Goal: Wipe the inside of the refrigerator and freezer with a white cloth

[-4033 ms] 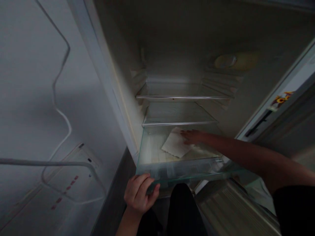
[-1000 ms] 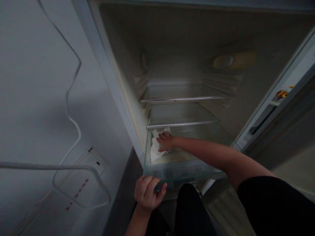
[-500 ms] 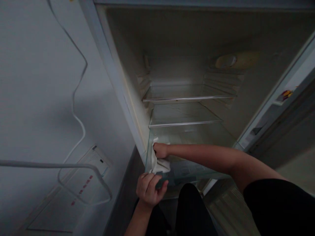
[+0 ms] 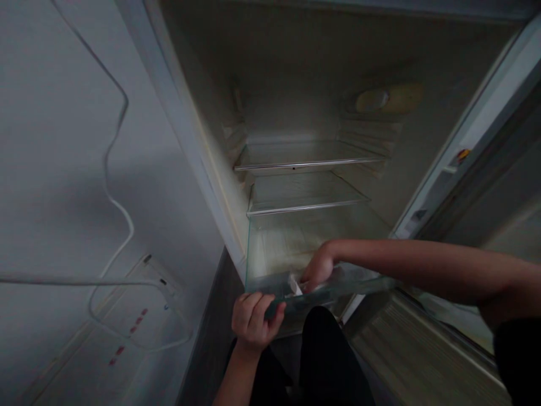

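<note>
My left hand [image 4: 254, 321] is closed round the front left corner of a glass shelf [image 4: 270, 242] low in an open fridge. The fingers lie over the top and the thumb shows on the right. My right hand [image 4: 318, 270] presses a white cloth [image 4: 295, 284] onto the glass near the front edge, a little right of my left hand. Most of the cloth is hidden under the right hand. The glass shelf juts out towards my knees.
Two more glass shelves, an upper one [image 4: 313, 153] and a lower one [image 4: 304, 192], sit behind in the fridge. A yellowish lamp cover [image 4: 391, 100] is on its right wall. A white cable [image 4: 123, 107] hangs before the left wall. The fridge door [image 4: 499, 225] stands open at right.
My right hand has moved the cloth from the left side of the glass shelf to the right and nearer its front edge. The left hand keeps its hold on the corner.
</note>
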Tool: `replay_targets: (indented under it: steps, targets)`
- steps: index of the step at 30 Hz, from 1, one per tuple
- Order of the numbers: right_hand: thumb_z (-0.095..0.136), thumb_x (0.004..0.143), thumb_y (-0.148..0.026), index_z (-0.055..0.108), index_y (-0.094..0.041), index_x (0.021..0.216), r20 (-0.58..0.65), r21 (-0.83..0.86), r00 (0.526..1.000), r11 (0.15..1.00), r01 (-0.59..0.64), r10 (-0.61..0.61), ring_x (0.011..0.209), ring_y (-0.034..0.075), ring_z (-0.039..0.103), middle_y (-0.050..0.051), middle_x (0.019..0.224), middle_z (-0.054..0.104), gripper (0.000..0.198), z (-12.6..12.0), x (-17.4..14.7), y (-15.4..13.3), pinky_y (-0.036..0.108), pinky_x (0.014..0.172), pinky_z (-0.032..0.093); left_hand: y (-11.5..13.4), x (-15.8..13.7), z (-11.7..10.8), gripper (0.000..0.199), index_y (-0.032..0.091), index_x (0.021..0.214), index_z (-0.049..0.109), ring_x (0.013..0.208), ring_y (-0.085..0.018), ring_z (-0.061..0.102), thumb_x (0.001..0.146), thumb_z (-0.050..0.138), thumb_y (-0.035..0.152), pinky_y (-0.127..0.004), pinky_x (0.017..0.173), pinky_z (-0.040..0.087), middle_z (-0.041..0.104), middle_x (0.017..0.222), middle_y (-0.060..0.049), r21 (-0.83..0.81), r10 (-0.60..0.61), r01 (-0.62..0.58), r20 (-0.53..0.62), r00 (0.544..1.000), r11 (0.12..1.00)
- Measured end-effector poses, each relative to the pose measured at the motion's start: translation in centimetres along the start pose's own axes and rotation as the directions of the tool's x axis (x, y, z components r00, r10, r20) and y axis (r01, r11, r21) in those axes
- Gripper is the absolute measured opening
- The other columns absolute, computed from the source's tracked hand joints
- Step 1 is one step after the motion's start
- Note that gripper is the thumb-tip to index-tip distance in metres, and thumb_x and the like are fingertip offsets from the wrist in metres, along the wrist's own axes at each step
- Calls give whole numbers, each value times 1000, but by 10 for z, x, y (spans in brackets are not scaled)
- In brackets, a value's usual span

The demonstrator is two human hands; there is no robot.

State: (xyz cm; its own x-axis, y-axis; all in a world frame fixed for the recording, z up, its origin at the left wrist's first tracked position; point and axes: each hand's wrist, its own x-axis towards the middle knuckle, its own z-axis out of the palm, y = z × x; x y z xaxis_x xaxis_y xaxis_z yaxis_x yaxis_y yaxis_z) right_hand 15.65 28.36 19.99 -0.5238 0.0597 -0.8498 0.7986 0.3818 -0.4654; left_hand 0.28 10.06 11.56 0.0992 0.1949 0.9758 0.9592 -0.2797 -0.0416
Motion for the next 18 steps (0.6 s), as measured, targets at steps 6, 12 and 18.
replay_targets:
  steps: [6, 12, 18]
  targets:
    - [78, 81, -14, 79, -14, 95, -496, -296, 846, 877, -379, 198, 86, 24, 74, 9, 92, 76, 14, -5, -75, 60, 35, 85, 54, -1, 0, 0, 12, 16, 91, 66, 75, -18, 64, 90, 71, 28, -32, 72, 54, 64, 82, -5, -11, 16, -16, -2, 1000, 1000]
    - [53, 94, -11, 75, -5, 110, -866, -417, 499, 505, -756, 34, 117, 40, 62, 28, 130, 61, 28, -18, -82, 83, 50, 92, 48, 1, 2, -1, 12, 15, 91, 66, 75, -18, 64, 89, 73, 25, -32, 74, 55, 65, 82, -5, -25, 3, -3, -2, 1000, 1000]
    - [59, 87, -6, 77, -9, 95, -706, -683, 676, 459, -569, -212, 127, 32, 54, 22, 127, 66, 20, -31, -51, 114, 43, 108, 37, 0, 2, -2, 12, 16, 93, 66, 76, -18, 64, 89, 73, 25, -32, 74, 54, 65, 83, -5, -47, -19, 20, 22, 1000, 999]
